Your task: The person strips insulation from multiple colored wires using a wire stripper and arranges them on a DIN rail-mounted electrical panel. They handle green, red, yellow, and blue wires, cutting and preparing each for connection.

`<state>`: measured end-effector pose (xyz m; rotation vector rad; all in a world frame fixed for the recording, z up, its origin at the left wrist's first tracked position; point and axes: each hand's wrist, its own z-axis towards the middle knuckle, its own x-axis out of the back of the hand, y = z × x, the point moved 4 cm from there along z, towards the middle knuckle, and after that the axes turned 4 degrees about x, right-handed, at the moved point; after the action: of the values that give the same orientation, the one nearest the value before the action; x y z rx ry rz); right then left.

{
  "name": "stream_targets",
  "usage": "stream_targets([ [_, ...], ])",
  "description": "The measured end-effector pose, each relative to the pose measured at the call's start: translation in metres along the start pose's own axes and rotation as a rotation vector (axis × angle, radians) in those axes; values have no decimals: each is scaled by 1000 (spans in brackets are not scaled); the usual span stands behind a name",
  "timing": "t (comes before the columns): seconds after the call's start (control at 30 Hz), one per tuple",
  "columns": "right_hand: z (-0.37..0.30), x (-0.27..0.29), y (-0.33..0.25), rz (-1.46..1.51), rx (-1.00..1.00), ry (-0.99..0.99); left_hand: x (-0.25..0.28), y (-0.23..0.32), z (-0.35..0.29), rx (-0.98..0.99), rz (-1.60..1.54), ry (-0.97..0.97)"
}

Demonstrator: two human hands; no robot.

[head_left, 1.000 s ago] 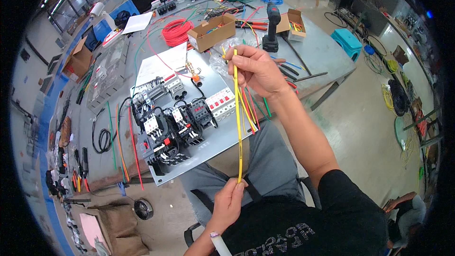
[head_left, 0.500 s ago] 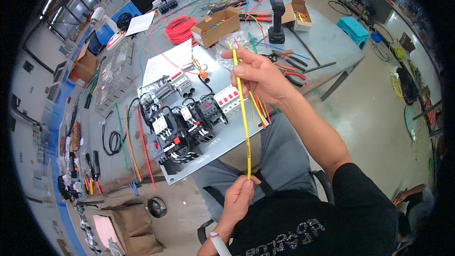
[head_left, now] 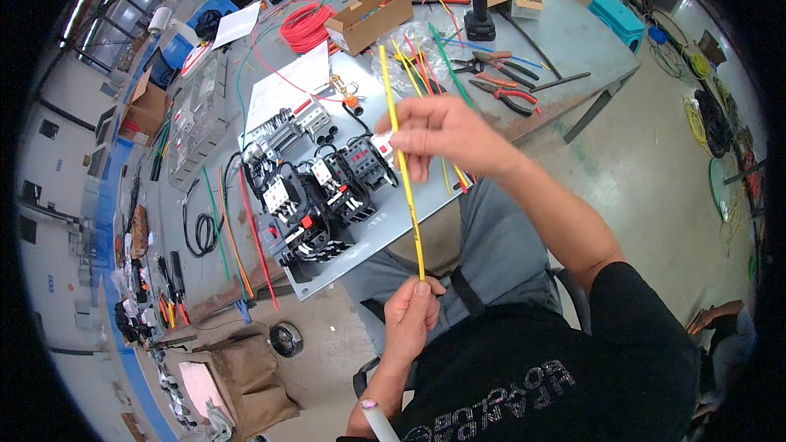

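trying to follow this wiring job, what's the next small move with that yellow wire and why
Probably lower the yellow wire toward the black contactors on the grey mounting plate to match its length. The left hand pinches its lower end and the right hand grips it higher up, so it is pulled straight, held above the plate, not yet at any terminal.

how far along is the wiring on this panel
Done: black contactors and breakers sit mounted on the grey metal panel, and a few wires already run to them. In hand: the left hand pinches the lower end of a straight yellow wire while the right hand grips it higher up. Left: that wire joins nothing, and loose coloured wires lie on the table.
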<state>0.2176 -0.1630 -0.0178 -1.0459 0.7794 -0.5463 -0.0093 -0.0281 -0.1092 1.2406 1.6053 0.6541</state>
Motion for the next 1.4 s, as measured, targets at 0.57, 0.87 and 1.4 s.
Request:
stream_targets([
  [0.57, -28, -21, 13, -153, -29, -111, 5, 6, 11, 67, 15, 97],
  [0.87, -51, -39, 28, -101, -102, -165, 3, 14, 11, -6, 97, 131],
  [1.4, -15, 8, -3, -169, 30, 134, -6, 2, -5, 51, 125, 107],
])
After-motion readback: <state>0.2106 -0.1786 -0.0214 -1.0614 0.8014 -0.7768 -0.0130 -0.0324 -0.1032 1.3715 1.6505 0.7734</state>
